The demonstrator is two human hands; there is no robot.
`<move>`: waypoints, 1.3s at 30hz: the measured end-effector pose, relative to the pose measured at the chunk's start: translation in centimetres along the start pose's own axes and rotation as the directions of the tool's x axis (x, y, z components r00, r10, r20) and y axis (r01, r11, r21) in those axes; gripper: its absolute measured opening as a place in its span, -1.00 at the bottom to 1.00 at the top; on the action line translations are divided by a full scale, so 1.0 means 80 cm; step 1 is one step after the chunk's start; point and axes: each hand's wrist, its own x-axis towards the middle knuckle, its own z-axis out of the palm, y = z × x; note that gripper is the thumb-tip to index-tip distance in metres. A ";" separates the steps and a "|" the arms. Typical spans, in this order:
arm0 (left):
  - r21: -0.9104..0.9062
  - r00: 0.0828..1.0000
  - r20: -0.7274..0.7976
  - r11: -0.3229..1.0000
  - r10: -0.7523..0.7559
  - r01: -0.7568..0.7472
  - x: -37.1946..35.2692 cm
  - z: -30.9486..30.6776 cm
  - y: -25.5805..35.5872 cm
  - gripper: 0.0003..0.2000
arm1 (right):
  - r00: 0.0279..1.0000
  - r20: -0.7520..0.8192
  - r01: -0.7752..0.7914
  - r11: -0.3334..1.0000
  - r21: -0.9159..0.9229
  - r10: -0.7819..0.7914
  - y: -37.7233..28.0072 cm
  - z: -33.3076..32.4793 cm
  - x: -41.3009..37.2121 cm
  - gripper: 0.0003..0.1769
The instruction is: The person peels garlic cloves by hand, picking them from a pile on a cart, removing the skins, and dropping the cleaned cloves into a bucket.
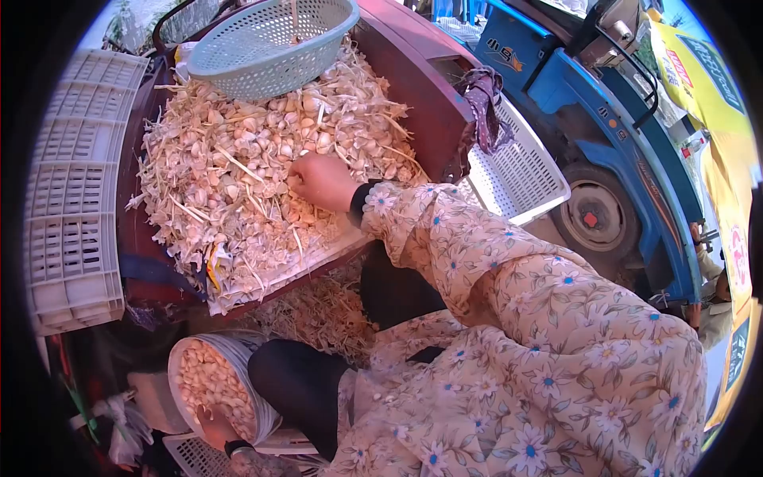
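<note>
My right hand [322, 181], at the end of a floral sleeve, is over a large heap of garlic cloves and dry husks [238, 171]. Its fingers are curled in and closed; whatever they may hold is hidden. Lower left, my left hand [220, 428] reaches over the near rim of a white bucket [176, 374]. Garlic cloves [213, 383] fill that bucket nearly to the top. The left fingers look stretched out and apart, touching or just above the cloves, with nothing visible in them.
A pale green plastic basket [274, 52] rests on the heap's far side. White crates [75, 191] stand at the left, and a white crate [520, 163] lies to the right. Beyond are a blue vehicle [584, 103] and a yellow banner [719, 143]. Husks [318, 314] litter the ground.
</note>
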 end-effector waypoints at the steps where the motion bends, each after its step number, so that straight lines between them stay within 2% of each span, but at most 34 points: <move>1: -0.080 0.996 -0.046 0.993 0.082 -0.085 0.008 0.009 -0.003 -0.61 | 0.999 -0.027 -0.043 0.999 -0.004 0.043 -0.001 0.008 0.005 -0.80; 3: -0.219 0.959 -0.155 0.939 0.236 -0.267 0.029 0.034 -0.012 -0.62 | 0.987 -0.082 -0.136 0.991 -0.005 0.135 -0.010 0.014 0.010 -0.82; 4: -0.284 0.964 -0.155 0.925 0.216 -0.252 0.020 0.026 0.025 -0.64 | 0.976 -0.120 -0.180 0.984 0.009 0.180 -0.012 0.016 0.010 -0.83; 6: -0.604 0.985 0.043 0.790 0.166 -0.107 -0.005 0.006 0.102 -0.69 | 0.983 -0.118 -0.151 0.985 -0.082 0.141 -0.005 0.029 0.014 -0.83; 8: -0.746 0.953 0.114 0.658 0.279 -0.103 -0.030 -0.001 0.168 -0.76 | 0.987 -0.090 -0.143 0.977 -0.160 0.130 -0.007 0.030 0.016 -0.82; 10: -0.884 0.881 0.174 0.463 0.439 -0.056 -0.066 -0.015 0.231 -0.81 | 0.988 -0.044 -0.154 0.962 -0.227 0.147 -0.015 0.024 0.016 -0.81; 13: -0.931 0.799 0.164 0.358 0.579 -0.069 -0.108 -0.019 0.294 -0.83 | 0.988 -0.140 -0.084 0.979 -0.185 0.058 -0.017 0.017 0.007 -0.81; 16: -0.955 0.731 0.205 0.298 0.651 0.003 -0.139 -0.016 0.325 -0.83 | 0.999 -0.044 0.028 0.999 0.047 -0.025 -0.010 0.000 -0.006 -0.79; 19: -0.956 0.686 0.270 0.275 0.676 0.105 -0.160 -0.001 0.339 -0.83 | 0.995 -0.100 0.034 0.970 0.242 -0.010 -0.014 -0.015 -0.019 -0.76; 22: -0.934 0.656 0.347 0.308 0.671 0.178 -0.166 0.028 0.344 -0.80 | 0.999 -0.011 -0.031 0.915 0.402 0.038 -0.025 -0.030 -0.040 -0.76; 24: -0.925 0.681 0.379 0.238 0.627 0.295 -0.171 0.031 0.355 -0.77 | 0.997 0.053 -0.079 0.847 0.526 0.060 -0.033 -0.037 -0.054 -0.72; 25: -0.914 0.693 0.398 0.198 0.600 0.353 -0.172 0.033 0.359 -0.75 | 0.988 0.138 -0.133 0.821 0.555 0.067 -0.054 -0.056 -0.067 -0.75; 26: -0.911 0.701 0.398 0.168 0.591 0.376 -0.172 0.033 0.362 -0.70 | 0.984 0.173 -0.136 0.761 0.634 0.032 -0.061 -0.057 -0.079 -0.71; 29: -0.919 0.676 0.318 0.041 0.664 0.392 -0.172 0.035 0.366 -0.70 | 0.950 0.312 -0.249 0.594 0.765 -0.003 -0.088 -0.066 -0.114 -0.60; 30: -0.924 0.643 0.308 0.059 0.701 0.379 -0.170 0.033 0.364 -0.70 | 0.942 0.335 -0.275 0.564 0.778 -0.002 -0.093 -0.068 -0.121 -0.59; 32: -0.939 0.666 0.285 0.062 0.689 0.337 -0.173 0.032 0.353 -0.71 | 0.931 0.363 -0.288 0.525 0.801 -0.043 -0.092 -0.066 -0.132 -0.61; 35: -0.964 0.692 0.220 0.047 0.688 0.261 -0.183 0.024 0.340 -0.71 | 0.921 0.374 -0.264 0.537 0.801 -0.105 -0.098 -0.068 -0.143 -0.63; 36: -0.972 0.700 0.192 0.037 0.688 0.230 -0.186 0.020 0.336 -0.70 | 0.917 0.385 -0.295 0.468 0.833 -0.107 -0.098 -0.067 -0.145 -0.64; 39: -0.985 0.697 0.134 0.017 0.705 0.173 -0.188 0.013 0.324 -0.70 | 0.901 0.386 -0.286 0.397 0.872 -0.199 -0.105 -0.074 -0.149 -0.64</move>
